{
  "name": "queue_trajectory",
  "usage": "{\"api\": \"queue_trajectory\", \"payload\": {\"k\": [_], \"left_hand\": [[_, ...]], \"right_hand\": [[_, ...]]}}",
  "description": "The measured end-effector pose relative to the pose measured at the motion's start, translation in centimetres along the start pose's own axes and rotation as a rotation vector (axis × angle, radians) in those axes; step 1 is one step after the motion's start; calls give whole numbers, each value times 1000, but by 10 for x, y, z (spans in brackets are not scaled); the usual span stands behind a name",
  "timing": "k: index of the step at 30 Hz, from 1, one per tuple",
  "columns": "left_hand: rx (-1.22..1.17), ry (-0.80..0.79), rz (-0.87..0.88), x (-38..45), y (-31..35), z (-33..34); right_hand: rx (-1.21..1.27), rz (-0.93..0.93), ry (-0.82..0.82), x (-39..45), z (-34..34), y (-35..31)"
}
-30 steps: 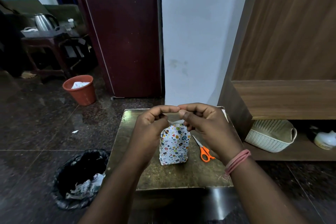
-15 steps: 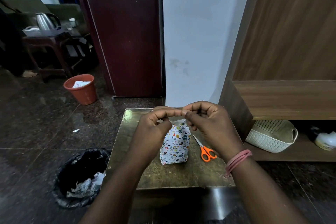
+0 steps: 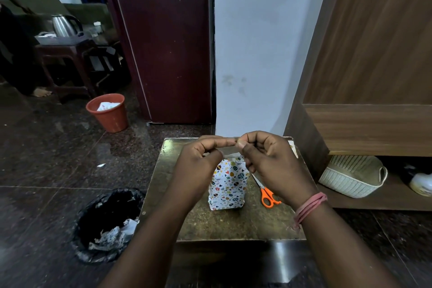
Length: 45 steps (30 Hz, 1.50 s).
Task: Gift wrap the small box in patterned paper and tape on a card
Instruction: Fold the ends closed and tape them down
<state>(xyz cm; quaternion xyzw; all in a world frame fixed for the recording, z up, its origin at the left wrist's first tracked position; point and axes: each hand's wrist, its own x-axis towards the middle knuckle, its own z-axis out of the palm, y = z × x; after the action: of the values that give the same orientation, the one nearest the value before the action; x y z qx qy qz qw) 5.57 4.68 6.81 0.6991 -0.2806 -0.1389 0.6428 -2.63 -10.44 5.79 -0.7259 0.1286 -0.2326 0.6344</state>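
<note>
Box (image 3: 228, 184) in patterned paper standing upright on table (image 3: 233, 222), below both hands | left hand (image 3: 198, 166) and right hand (image 3: 268, 161) curling, fingertips meeting above box, pinching something too small to tell | scissors (image 3: 266, 192) lying just right of box.

Off-task clutter: orange bucket (image 3: 108, 112) with paper on the dark floor by the maroon door (image 3: 163, 40). Black-lined bin (image 3: 105, 224) just left of the surface, crumpled paper inside. Kettle (image 3: 64, 25) on a side table (image 3: 67, 47). White basket (image 3: 353, 179) on the lower shelf, right.
</note>
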Motion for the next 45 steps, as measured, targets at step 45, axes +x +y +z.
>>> {"api": "queue_trajectory", "payload": {"k": [45], "left_hand": [[487,34,16,16,-55,-8]], "right_hand": [[-219,43,-33,0,-7,32]]}}
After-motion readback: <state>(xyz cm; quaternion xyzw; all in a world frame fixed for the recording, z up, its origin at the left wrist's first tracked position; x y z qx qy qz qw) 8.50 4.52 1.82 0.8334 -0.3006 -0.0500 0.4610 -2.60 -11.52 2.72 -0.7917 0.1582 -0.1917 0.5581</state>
